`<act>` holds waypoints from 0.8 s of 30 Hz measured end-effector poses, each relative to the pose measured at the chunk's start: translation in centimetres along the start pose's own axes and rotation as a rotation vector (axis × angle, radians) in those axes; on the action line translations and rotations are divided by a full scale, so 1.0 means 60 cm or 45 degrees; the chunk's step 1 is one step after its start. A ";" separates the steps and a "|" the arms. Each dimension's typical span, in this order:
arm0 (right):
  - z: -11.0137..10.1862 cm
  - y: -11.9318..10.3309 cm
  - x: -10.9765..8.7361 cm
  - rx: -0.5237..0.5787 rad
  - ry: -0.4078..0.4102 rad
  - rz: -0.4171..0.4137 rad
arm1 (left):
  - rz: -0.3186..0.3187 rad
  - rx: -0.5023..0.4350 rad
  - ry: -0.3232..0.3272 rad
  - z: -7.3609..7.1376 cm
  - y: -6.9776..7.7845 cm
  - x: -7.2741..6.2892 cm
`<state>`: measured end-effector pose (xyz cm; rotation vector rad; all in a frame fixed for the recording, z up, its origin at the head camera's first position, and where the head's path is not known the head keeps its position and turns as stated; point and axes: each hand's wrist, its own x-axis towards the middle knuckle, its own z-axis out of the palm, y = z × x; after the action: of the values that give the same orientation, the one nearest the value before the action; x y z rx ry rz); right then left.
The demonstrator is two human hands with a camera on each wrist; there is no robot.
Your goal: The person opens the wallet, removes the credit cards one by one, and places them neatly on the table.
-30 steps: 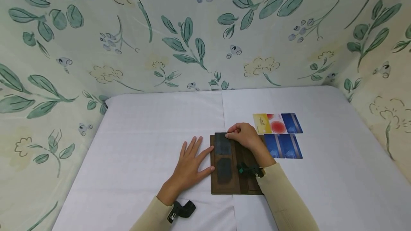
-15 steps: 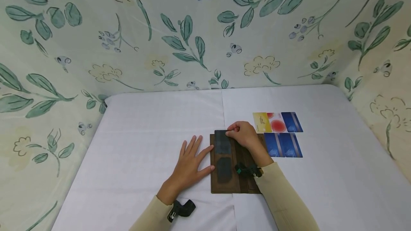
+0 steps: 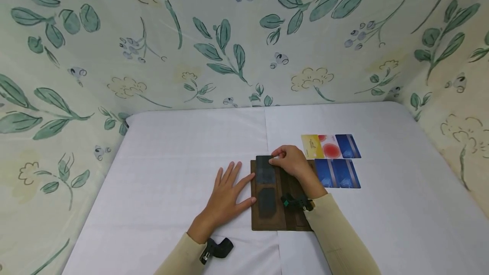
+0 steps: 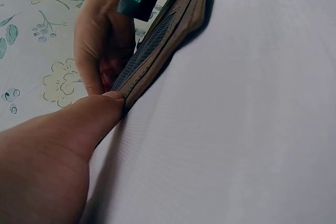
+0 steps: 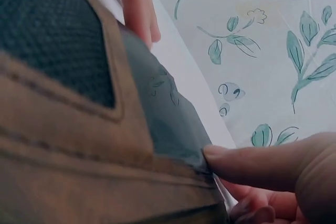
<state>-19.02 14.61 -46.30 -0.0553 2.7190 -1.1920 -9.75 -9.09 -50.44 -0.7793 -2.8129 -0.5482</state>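
Note:
An open brown wallet [image 3: 280,220] lies on the white cloth, with dark mesh windows on its left half. A dark, glossy card [image 5: 168,114] sticks out past the wallet's top edge, partly inside the upper left pocket. My right hand [image 3: 292,162] pinches this card's corner between thumb and forefinger; the right wrist view shows the thumb on its face. My left hand [image 3: 225,200] lies spread on the cloth to the left, its thumb and index fingertip touching the wallet's left edge. The right forearm hides part of the wallet's right half.
Several cards lie in two rows right of the wallet: a yellow card [image 3: 312,146], a white and red card [image 3: 330,147] and blue cards [image 3: 347,173]. Floral fabric [image 3: 237,46] rises behind the table and along its sides.
The right hand has moved very slightly away from me with the dark card, which shows a little more above the wallet's top edge. The left hand stays in place.

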 end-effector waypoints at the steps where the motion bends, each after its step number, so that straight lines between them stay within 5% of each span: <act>1: 0.001 0.000 0.000 -0.002 0.013 0.003 | 0.003 -0.003 0.002 0.000 0.000 0.000; 8: 0.006 -0.002 0.001 -0.009 0.080 0.007 | 0.021 -0.012 0.031 0.001 0.001 0.001; 24: -0.003 -0.006 -0.001 -0.005 0.019 0.016 | -0.016 0.016 -0.035 -0.004 0.003 0.001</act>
<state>-19.03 14.49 -45.89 -0.0294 2.7306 -1.1880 -9.71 -9.02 -50.12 -0.7727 -2.8453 -0.5251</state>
